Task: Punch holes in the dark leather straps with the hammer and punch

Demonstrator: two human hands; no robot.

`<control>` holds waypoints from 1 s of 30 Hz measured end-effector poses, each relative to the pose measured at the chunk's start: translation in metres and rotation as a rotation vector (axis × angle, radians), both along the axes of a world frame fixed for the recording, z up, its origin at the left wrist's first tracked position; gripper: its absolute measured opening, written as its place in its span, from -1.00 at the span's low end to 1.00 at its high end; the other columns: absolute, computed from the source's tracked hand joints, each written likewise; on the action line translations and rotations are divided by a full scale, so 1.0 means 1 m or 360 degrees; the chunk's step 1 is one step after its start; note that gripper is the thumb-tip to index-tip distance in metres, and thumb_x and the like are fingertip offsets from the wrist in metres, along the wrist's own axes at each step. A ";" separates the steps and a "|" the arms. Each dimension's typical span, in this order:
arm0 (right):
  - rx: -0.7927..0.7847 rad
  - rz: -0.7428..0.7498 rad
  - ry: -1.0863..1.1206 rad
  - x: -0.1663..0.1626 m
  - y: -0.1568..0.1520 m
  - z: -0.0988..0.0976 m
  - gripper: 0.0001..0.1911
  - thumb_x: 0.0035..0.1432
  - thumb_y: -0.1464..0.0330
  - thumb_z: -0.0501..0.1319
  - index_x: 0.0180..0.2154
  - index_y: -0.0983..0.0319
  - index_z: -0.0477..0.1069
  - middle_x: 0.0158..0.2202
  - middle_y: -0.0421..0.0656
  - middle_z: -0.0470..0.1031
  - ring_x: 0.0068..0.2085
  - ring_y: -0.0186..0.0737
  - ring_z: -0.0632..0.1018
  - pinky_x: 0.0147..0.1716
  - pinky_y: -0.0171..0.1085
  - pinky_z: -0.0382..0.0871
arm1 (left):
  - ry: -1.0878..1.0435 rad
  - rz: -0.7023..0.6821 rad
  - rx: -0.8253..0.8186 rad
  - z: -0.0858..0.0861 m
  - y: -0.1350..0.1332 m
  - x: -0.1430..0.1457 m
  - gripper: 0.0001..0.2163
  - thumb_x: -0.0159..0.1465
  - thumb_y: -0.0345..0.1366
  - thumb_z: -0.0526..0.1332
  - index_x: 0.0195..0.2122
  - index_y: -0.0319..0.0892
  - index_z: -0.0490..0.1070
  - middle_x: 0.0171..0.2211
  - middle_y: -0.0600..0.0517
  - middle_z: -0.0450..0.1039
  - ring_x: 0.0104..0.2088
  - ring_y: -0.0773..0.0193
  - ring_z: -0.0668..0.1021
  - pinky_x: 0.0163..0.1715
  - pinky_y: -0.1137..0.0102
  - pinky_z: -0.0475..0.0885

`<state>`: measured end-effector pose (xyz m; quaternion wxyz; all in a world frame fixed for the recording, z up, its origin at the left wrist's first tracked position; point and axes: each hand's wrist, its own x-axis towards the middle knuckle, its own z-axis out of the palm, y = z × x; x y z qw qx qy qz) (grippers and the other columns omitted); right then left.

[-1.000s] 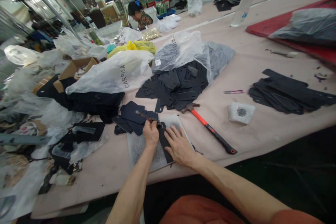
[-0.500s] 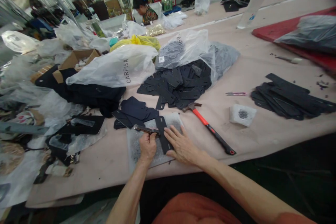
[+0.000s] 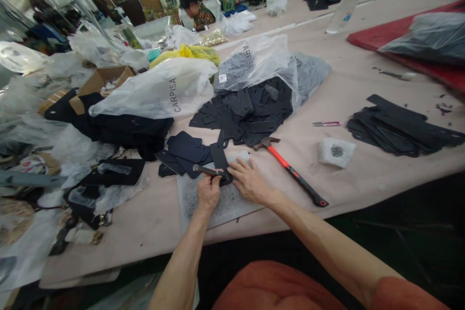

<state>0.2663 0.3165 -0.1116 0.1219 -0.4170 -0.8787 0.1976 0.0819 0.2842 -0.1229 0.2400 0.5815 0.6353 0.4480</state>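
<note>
My left hand (image 3: 209, 193) is closed around a dark metal punch (image 3: 209, 170), which lies slanted with one end over a black strip (image 3: 219, 156). Slots are cut in strips like this one. With fingers stretched out, my right hand (image 3: 252, 181) rests flat along the strip's right edge. Beneath both is a worn, translucent grey board (image 3: 194, 198). A hammer (image 3: 290, 172) with a red and black handle lies to the right of the board. Flat black pieces (image 3: 185, 147) are stacked behind the left hand.
Beyond the board, a heap of black strips (image 3: 250, 109) spills from a clear plastic bag (image 3: 279, 51). On the right are pink snips (image 3: 327, 124), a white block (image 3: 336, 152) and more black strips (image 3: 388, 128). Plastic bags crowd the left. A co-worker (image 3: 198, 9) sits at the back.
The black strip has shifted away from me, its near end now close to my fingers. My left hand has moved slightly right with the punch; the right hand has moved up along the board.
</note>
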 end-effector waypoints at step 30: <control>-0.0041 -0.0977 -0.0283 0.117 0.009 0.013 -0.77 0.14 0.36 0.18 -0.15 0.30 0.37 -0.12 0.10 0.42 -0.09 0.04 0.42 -0.14 -0.10 0.27 | 0.0783 -0.0077 0.0115 -0.014 0.001 0.011 -0.79 0.30 -0.39 0.07 -0.14 -0.18 0.46 -0.18 -0.08 0.59 -0.18 0.14 0.62 -0.17 0.29 0.52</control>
